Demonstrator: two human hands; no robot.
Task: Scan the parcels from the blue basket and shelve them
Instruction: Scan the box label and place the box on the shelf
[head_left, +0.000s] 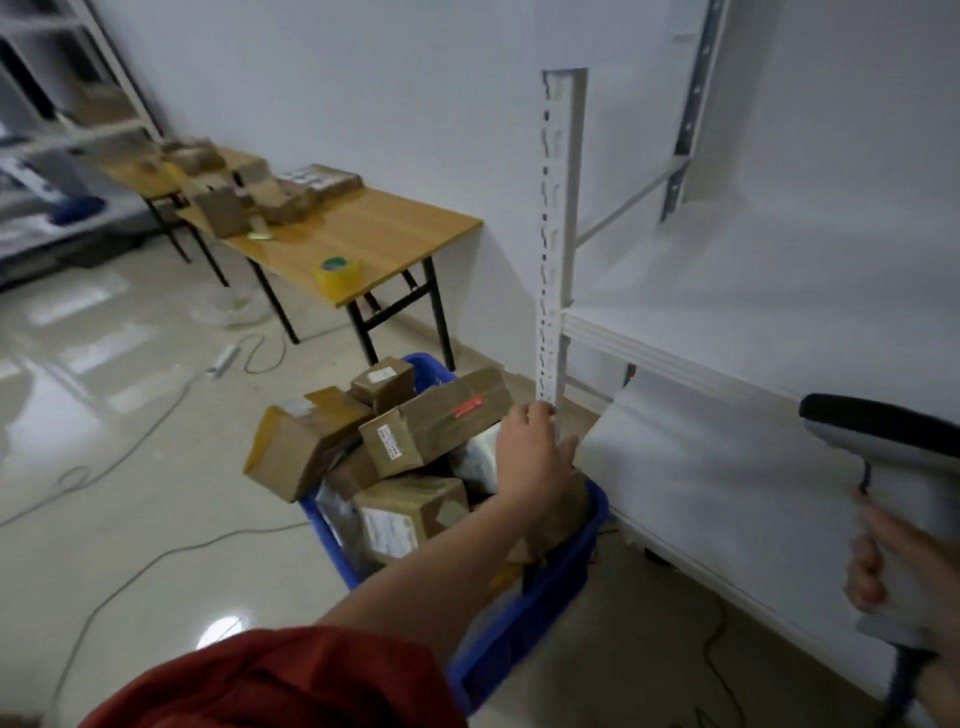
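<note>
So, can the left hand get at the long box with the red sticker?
Probably yes: the left hand is beside the long box, which lies topmost in the blue basket, uncovered.

One head-worn camera here, wide-angle, tilted forward and down: blue basket (567, 582) close below centre, shelf (727, 312) filling 3 o'clock, worktop (374, 234) far off at 10 o'clock, scanner (893, 457) clipped at 4 o'clock.

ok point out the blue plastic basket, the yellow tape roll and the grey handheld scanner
blue plastic basket (524, 618), head view, on its near outer wall
yellow tape roll (340, 285), head view, on its outer side
grey handheld scanner (904, 457), head view, on its grey head
</note>
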